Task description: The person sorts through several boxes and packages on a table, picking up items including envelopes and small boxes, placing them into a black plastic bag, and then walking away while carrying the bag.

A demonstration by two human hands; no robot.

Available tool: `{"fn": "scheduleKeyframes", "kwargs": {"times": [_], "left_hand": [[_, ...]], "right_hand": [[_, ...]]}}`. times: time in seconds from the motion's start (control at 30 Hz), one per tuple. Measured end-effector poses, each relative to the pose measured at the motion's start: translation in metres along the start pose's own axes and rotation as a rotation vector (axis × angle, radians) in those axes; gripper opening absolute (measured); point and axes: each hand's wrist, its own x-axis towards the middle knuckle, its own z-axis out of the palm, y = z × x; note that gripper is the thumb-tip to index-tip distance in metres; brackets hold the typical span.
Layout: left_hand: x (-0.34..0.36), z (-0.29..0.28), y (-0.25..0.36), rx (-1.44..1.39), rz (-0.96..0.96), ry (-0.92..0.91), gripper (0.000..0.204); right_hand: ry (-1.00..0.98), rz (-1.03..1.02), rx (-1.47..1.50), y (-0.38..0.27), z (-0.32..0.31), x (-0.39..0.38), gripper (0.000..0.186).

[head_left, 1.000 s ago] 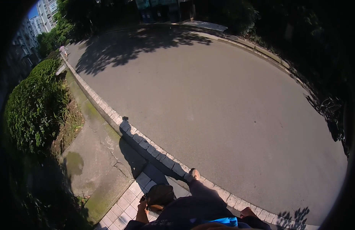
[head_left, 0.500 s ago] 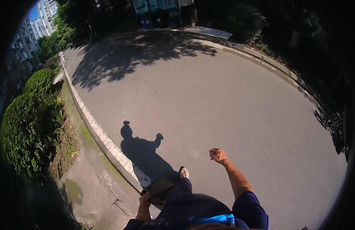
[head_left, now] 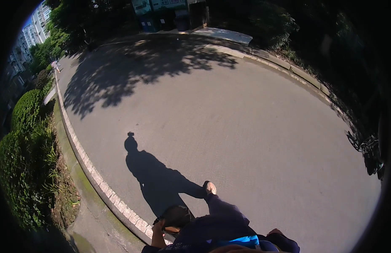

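At the lower edge, my left hand (head_left: 158, 227) is closed at the side of a dark, rounded, bag-like thing (head_left: 178, 216) with a brownish lower part. Its exact kind does not show. My right arm (head_left: 275, 231) hangs low beside my body; only a short stretch of skin shows beyond the dark sleeve, and the fingers are hidden. One light shoe (head_left: 210, 187) reaches forward on the grey road (head_left: 246, 135). My shadow (head_left: 155, 173) falls ahead and to the left.
A pale kerb (head_left: 92, 170) curves along the left, with a paved strip and round bushes (head_left: 24, 168) beyond. A person (head_left: 56, 66) is far ahead by the kerb. Bins (head_left: 166, 24) stand at the back, and a bicycle (head_left: 366, 145) is at the right.
My right hand has swung down from its raised place ahead of me to beside my body. The shoe has shifted slightly up and right in view; the kerb and bushes have slid left.
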Motion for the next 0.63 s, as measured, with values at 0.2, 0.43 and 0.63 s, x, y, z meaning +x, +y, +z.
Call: {"fn": "scheduleKeyframes", "kwargs": {"times": [0.2, 0.43, 0.63], "left_hand": [[-0.006, 0.081, 0.167, -0.110, 0.105, 0.041, 0.023], [0.042, 0.225, 0.326, -0.095, 0.108, 0.048, 0.053], [0.096, 0.336, 0.491, -0.042, 0.057, 0.036, 0.062]], "right_hand": [[0.484, -0.718, -0.264, -0.422, -0.122, -0.011, 0.028], [0.040, -1.439, 0.209, -0.796, -0.230, -0.260, 0.023], [0.286, -1.216, -0.166, -0.905, -0.279, -0.159, 0.026]]}}
